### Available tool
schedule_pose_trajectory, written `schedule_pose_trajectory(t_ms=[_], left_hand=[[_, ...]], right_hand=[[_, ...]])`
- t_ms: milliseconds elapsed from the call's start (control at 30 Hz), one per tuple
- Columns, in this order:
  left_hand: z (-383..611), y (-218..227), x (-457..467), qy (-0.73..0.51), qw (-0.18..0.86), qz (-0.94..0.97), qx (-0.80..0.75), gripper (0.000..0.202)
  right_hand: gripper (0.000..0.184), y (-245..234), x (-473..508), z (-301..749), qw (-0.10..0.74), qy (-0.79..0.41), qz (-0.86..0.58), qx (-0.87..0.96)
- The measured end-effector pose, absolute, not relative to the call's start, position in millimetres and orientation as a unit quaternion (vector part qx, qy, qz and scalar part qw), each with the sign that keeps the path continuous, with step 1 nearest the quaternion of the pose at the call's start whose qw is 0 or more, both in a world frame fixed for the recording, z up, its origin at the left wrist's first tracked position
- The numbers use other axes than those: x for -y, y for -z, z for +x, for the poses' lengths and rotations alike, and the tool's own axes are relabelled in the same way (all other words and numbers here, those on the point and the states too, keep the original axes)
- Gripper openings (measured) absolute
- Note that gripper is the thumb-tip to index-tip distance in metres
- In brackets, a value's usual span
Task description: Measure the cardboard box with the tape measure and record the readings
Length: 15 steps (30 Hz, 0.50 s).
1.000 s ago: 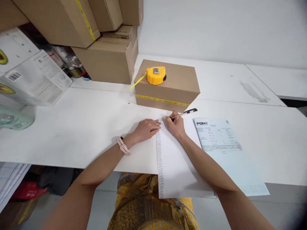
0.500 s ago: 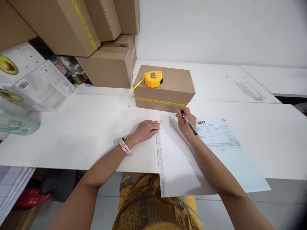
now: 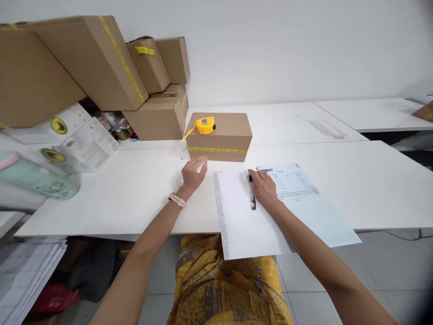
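My left hand [image 3: 194, 174], a pale pink watch strap at its wrist, hovers just short of the cardboard box [image 3: 216, 155]. Its thumb stands apart from the fingers and nothing is in it. On the box rests a yellow tape measure [image 3: 205, 126] with a short length of tape pulled out. A black-and-clear pen [image 3: 252, 196] lies on the blank page of the spiral notebook [image 3: 237, 230]. Palm down beside the pen is my right hand [image 3: 265, 187], its fingertips at the pen's upper end and its fingers loosely extended. Part of a printed light-blue sheet [image 3: 297, 180] shows under the right forearm.
Stacked cardboard cartons [image 3: 152, 119] stand at the back left. White boxes with avocado pictures [image 3: 81, 144] and a mint-green bottle [image 3: 50, 180] are in front of them. The white table [image 3: 135, 203] has its near edge by my lap; the notebook overhangs it.
My right hand has laid the pen on the notebook and let go of it. My left hand has left the notebook's edge and moved up towards the box. The view has shifted.
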<state>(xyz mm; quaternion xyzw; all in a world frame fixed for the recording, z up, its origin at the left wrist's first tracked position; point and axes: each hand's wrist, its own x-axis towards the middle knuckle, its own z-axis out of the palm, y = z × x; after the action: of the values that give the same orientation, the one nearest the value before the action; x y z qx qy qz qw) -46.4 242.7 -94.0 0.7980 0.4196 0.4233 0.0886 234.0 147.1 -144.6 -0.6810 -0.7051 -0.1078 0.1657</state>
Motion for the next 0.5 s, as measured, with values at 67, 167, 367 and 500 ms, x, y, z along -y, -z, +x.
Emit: schedule_pose_trajectory(t_ms=[67,167,367,500], left_hand=[[-46.0,63.7,-255.0,-0.484,0.035,0.761,-0.431,0.028],[-39.5,17.5,-284.4,-0.487,0.036,0.747,-0.451,0.052],[-35.2,-27.7,-340.3,-0.409,0.169,0.681,-0.583,0.08],[-41.4,-29.5,-349.9,-0.373,0.242,0.684,-0.578,0.084]], right_hand=[[0.052,145.7,-147.7,234.4,0.175,0.102,-0.681,0.704],[0.049,144.9,-147.7,234.8,0.186,0.095,-0.681,0.702],[0.047,146.0,-147.2,234.0,0.214,0.072,-0.682,0.696],[0.043,143.6,-148.3,233.1,0.288,0.019,-0.689,0.665]])
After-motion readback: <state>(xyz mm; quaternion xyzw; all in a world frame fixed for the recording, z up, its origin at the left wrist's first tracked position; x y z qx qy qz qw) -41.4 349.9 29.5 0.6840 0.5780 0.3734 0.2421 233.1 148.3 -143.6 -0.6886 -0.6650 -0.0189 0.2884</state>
